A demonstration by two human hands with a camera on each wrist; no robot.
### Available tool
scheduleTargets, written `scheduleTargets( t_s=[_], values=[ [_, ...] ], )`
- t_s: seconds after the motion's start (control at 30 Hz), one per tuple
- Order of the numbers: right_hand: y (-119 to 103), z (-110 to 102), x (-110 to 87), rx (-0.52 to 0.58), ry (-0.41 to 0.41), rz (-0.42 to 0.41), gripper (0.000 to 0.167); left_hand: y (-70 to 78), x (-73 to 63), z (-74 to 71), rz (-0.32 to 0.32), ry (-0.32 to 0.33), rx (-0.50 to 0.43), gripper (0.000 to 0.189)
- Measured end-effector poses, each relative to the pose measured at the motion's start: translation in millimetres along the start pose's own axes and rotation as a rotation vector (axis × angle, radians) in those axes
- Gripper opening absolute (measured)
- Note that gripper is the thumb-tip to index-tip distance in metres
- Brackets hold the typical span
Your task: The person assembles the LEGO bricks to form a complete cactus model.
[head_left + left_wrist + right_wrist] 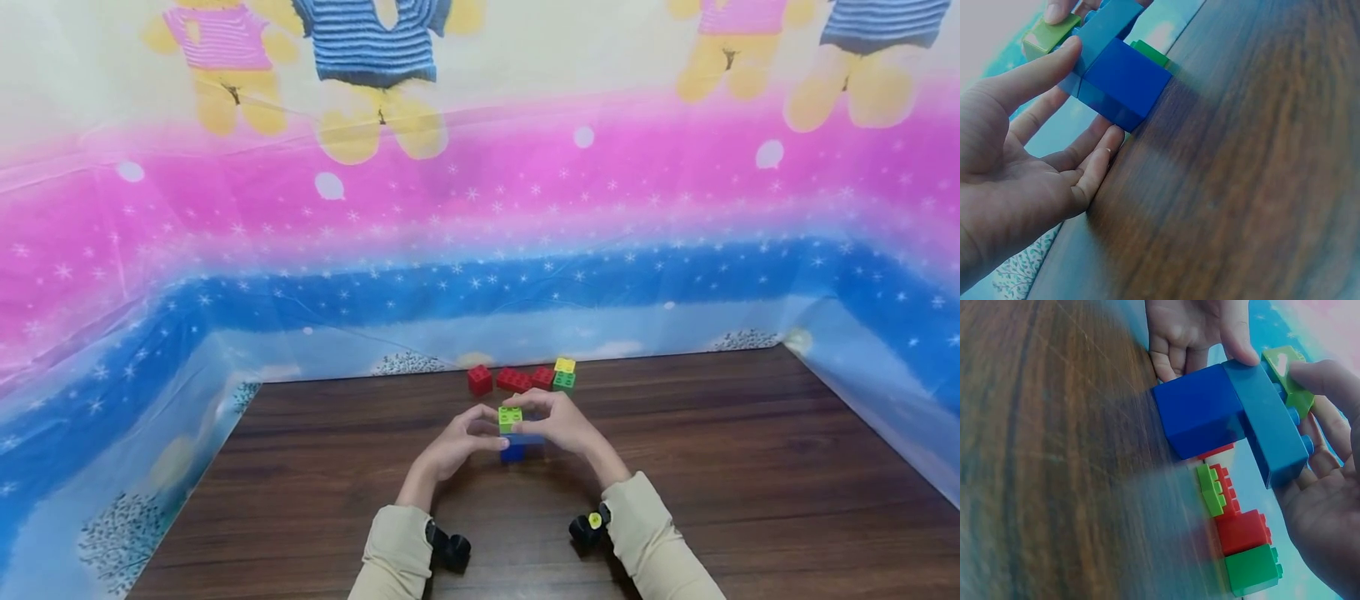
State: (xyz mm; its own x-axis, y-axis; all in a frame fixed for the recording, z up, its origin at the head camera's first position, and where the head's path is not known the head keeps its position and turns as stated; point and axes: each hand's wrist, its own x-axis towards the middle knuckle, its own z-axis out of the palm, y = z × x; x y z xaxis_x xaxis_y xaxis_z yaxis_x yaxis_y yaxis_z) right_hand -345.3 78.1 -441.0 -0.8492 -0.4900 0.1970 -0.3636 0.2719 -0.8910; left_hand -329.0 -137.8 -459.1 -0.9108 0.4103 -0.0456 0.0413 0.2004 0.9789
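The left hand (pixel 459 442) is gripping blue blocks (pixel 1235 406) on the wooden table (pixel 315 467); the right hand (pixel 561 421) is pinching a lime-green block (pixel 509 419). Patterned cloth (pixel 480 200) is hanging behind.

In the head view, beige cloth sleeves (pixel 663 537) run off the bottom edge. At the right wrist view's right edge, the cropped right hand (pixel 1330 503) covers part of a lime-green plastic brick (pixel 1297 399). In the left wrist view's upper centre, a dark blue plastic brick (pixel 1127 81) partly hides a green one (pixel 1152 54).
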Motion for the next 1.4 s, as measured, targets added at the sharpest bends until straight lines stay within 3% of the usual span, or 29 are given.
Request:
scheduleTargets(
  t_s=[0.23,0.6,0.8,1.2,1.4],
  values=[
    [3,-3,0.6,-0.034,-0.013,-0.039,0.038,-0.6,1.2,1.1,0.007,0.004,0.001,0.036],
    [10,5,-0.3,0.002,0.006,0.026,0.038,-3.9,-4.7,0.9,-0.002,0.014,-0.013,0.037],
    [15,6,-3.6,0.048,0.011,0.077,0.040,-6.6,-5.6,3.7,-0.008,-0.018,-0.020,0.037],
    [18,8,-1.6,0.067,0.045,0.026,0.038,-1.6,-4.4,2.7,-0.005,-0.009,-0.008,0.036],
    [13,8,0.1,0.065,0.083,0.038,0.038,-0.3,-1.4,1.2,-0.011,0.002,-0.010,0.035]
  ],
)
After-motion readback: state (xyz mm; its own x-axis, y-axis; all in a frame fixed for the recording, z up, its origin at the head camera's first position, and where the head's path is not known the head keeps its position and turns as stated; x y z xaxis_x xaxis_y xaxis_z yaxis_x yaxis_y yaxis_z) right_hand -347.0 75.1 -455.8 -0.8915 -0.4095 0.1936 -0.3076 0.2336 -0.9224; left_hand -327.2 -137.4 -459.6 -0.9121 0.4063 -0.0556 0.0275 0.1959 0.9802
